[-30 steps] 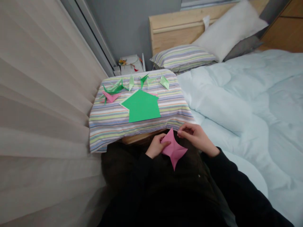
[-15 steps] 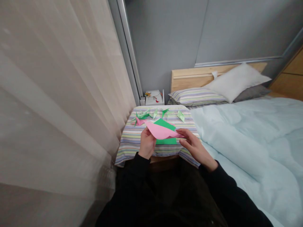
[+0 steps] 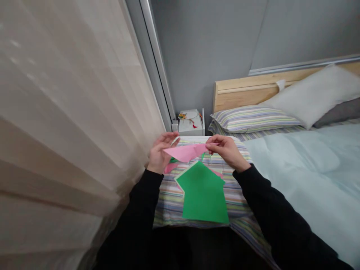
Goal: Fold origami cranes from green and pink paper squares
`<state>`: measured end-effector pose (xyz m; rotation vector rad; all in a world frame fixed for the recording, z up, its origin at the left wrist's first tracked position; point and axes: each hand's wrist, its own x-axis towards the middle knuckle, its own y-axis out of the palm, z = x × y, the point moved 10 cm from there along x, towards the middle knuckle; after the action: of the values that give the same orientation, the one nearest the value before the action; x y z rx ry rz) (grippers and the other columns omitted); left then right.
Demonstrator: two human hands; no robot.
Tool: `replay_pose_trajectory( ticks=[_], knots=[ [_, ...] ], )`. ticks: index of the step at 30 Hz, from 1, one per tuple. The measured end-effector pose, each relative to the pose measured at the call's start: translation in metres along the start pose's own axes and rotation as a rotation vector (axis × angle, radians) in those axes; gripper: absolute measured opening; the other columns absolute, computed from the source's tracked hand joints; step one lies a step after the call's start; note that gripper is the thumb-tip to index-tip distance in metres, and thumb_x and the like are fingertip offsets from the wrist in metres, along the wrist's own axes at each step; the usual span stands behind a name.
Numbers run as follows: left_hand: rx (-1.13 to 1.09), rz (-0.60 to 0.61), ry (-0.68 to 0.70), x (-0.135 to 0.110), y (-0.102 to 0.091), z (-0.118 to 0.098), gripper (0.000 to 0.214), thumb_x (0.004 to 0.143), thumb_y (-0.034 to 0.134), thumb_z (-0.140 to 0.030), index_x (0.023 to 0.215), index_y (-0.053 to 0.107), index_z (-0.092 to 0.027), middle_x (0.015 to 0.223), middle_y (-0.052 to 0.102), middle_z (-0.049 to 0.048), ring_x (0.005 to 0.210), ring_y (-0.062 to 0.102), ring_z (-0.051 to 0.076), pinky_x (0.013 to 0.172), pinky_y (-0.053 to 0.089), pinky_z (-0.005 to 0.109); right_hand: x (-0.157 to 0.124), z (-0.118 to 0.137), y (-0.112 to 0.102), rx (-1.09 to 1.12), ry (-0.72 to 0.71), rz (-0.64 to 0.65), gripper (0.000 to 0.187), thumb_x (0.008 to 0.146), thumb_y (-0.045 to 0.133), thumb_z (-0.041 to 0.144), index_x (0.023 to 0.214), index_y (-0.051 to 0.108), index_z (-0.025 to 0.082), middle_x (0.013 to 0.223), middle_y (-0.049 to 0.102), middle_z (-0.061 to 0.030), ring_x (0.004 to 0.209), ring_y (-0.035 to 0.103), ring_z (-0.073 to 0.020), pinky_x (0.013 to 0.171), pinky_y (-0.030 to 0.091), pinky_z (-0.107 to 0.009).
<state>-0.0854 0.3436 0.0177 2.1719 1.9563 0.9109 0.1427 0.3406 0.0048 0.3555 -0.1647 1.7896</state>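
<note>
You held the folded pink paper [image 3: 185, 152] just above the green paper [image 3: 202, 195], which lay on the striped cloth [image 3: 242, 202]. Your right hand [image 3: 226, 152], above the green paper, had its fingers [image 3: 213, 140] clenched on the pink sheet's right end, a sound pinch for keeping folded edges aligned. Your left hand [image 3: 161, 155], up and left of the green paper, stood released and spread; contact with the sheet's left tip could not be confirmed.
</note>
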Motion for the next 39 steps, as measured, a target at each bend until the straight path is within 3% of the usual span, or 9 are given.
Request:
replay_pose_trajectory(
  ticks=[2,4,7,9,12,20,23,26,39],
  knots=[
    [-0.033,0.103,-0.045,0.027,0.006,0.006,0.024,0.076,0.068,-0.022,0.098,0.076,-0.019,0.111,0.076,0.0106,0.116,0.068,0.027,0.111,0.047,0.05,0.02,-0.018,0.007,0.006,0.027,0.103,0.036,0.067,0.091,0.036,0.087,0.068,0.016,0.062,0.066,0.0032,0.05,0.055,-0.0096,0.049,0.044,-0.023],
    [0.033,0.26,-0.197,0.039,0.022,0.033,0.024,0.082,0.069,-0.028,0.102,0.076,-0.016,0.115,0.075,0.0132,0.115,0.068,0.027,0.108,0.049,0.046,0.031,-0.035,0.011,0.024,0.054,0.147,0.042,0.065,0.092,0.033,0.094,0.066,0.017,0.061,0.065,0.005,0.047,0.053,-0.009,0.046,0.041,-0.022],
    [0.166,0.41,-0.387,0.03,0.039,0.08,0.031,0.087,0.073,-0.039,0.108,0.076,-0.016,0.115,0.074,0.0124,0.103,0.071,0.025,0.094,0.054,0.037,0.034,-0.046,0.005,0.108,0.027,0.036,0.047,0.068,0.091,0.032,0.102,0.061,0.021,0.064,0.065,0.0069,0.05,0.055,-0.0093,0.047,0.042,-0.022],
    [0.211,0.412,-0.4,0.022,0.04,0.1,0.033,0.087,0.074,-0.042,0.109,0.076,-0.017,0.108,0.074,0.0095,0.097,0.069,0.021,0.087,0.053,0.031,0.031,-0.049,0.007,0.139,0.022,0.0,0.048,0.069,0.09,0.033,0.104,0.06,0.022,0.066,0.066,0.0064,0.05,0.054,-0.0087,0.048,0.042,-0.021],
    [0.211,0.409,-0.37,0.011,0.039,0.114,0.032,0.085,0.077,-0.046,0.09,0.075,-0.015,0.083,0.068,0.0029,0.075,0.062,0.013,0.069,0.047,0.022,0.025,-0.056,0.011,0.193,0.076,-0.032,0.045,0.068,0.091,0.035,0.099,0.061,0.022,0.069,0.067,0.0055,0.045,0.049,-0.0068,0.042,0.035,-0.021],
    [0.277,0.522,-0.463,-0.008,0.045,0.118,0.046,0.075,0.081,-0.058,0.07,0.069,-0.013,0.067,0.063,0.0035,0.06,0.059,0.015,0.058,0.049,0.026,0.012,-0.08,0.021,0.254,0.239,-0.039,0.033,0.074,0.085,0.048,0.073,0.067,0.02,0.049,0.049,0.0064,0.042,0.039,-0.0075,0.042,0.024,-0.023],
    [0.271,0.403,-0.385,0.0,0.037,0.11,0.049,0.083,0.072,-0.062,0.073,0.07,-0.014,0.07,0.062,0.0041,0.062,0.058,0.014,0.054,0.047,0.025,0.011,-0.085,0.022,0.23,0.269,-0.047,0.034,0.074,0.084,0.051,0.073,0.068,0.02,0.048,0.048,0.0058,0.042,0.036,-0.0076,0.042,0.022,-0.024],
    [0.245,0.28,-0.31,0.007,0.029,0.104,0.037,0.083,0.076,-0.052,0.086,0.07,-0.016,0.066,0.058,-0.001,0.054,0.052,0.01,0.05,0.041,0.021,0.013,-0.087,0.024,0.208,0.269,-0.05,0.035,0.072,0.085,0.049,0.069,0.068,0.019,0.048,0.046,0.0061,0.043,0.033,-0.0069,0.043,0.022,-0.024],
    [0.302,0.144,-0.266,0.007,0.026,0.1,0.028,0.076,0.082,-0.038,0.072,0.067,-0.016,0.059,0.059,-0.0034,0.042,0.049,0.007,0.042,0.039,0.02,0.013,-0.081,0.018,-0.079,0.095,-0.139,0.027,0.076,0.079,0.04,0.062,0.065,0.021,0.059,0.062,-0.0007,0.058,0.052,-0.0143,0.053,0.04,-0.028]
  ],
)
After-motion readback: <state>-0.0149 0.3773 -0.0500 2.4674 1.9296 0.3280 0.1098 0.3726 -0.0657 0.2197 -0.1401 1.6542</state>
